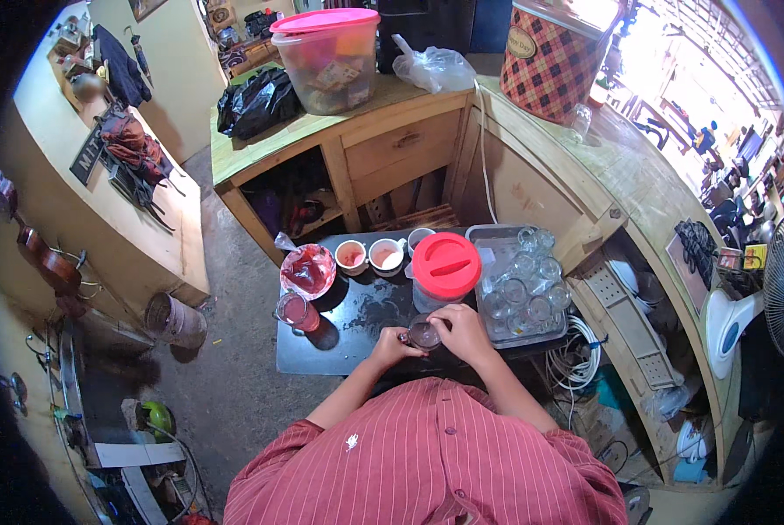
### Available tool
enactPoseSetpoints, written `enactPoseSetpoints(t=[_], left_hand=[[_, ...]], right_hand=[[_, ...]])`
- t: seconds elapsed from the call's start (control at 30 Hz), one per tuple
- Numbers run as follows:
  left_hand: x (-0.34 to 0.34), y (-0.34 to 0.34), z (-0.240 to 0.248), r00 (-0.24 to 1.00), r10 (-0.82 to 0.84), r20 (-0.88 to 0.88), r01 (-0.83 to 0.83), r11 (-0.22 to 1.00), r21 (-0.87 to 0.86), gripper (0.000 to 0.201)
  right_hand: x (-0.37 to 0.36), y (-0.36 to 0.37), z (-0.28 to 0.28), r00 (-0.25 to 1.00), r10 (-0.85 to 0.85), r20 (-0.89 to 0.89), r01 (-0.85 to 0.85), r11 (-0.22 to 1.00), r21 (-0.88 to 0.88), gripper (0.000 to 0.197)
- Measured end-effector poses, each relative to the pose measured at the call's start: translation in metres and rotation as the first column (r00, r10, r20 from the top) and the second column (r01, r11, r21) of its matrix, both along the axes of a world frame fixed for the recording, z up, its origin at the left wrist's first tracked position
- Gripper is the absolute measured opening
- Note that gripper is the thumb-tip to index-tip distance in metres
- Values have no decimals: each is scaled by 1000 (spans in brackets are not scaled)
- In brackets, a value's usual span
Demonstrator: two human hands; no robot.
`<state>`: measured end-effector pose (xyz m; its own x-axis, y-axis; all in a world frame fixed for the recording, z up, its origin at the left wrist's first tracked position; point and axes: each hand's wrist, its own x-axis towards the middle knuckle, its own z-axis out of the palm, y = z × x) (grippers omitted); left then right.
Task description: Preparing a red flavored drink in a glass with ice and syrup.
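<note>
In front of the person, a dark tabletop (365, 337) is carrying everything close to the hands. On its right side a grey tray (497, 234) is holding a crowd of clear glassware (525, 284), with pieces lying against one another. Just beside it a pitcher with a red lid (447, 266) is standing between the tray and the cups. Farther left, a bowl (307, 269) is containing something red, two pale cups (351, 257) (386, 255) are standing side by side, and a glass mug of red drink (295, 311) is sitting near the left edge.

The smallest piece in play, a clear glass (424, 335), is being held at the near edge, just in front of the pitcher; whether its base is touching the tabletop, I cannot tell. A loose or wet grip could let it slip over that edge, and a careless elbow swing rightward could knock the tray.

Both hands are closing on the glass: the left hand (393, 346) is gripping its left side, while the right hand (462, 331) is bending inward, fingertips pinching near the rim. Both forearms are angling inward.
</note>
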<state>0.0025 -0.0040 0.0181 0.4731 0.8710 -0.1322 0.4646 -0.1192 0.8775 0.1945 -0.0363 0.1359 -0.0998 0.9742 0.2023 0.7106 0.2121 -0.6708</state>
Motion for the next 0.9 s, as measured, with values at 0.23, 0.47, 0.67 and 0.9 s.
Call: enactPoseSetpoints(t=[0.23, 0.47, 0.67, 0.9], left_hand=[[-13, 2, -9, 998, 8, 63, -8, 1000, 2, 41], [-30, 6, -11, 994, 57, 89, -52, 997, -54, 36], [-40, 13, -23, 987, 36, 155, -27, 998, -59, 38], [-44, 20, -20, 994, -5, 111, 6, 1000, -8, 38]], right_hand=[[-22, 2, -8, 927, 86, -364, -125, 989, -84, 12], [-49, 10, -21, 941, 155, -300, -184, 980, -72, 12], [-61, 20, -23, 961, 229, -156, -247, 963, -108, 13], [-63, 25, -25, 957, 139, -253, -173, 978, -115, 12]])
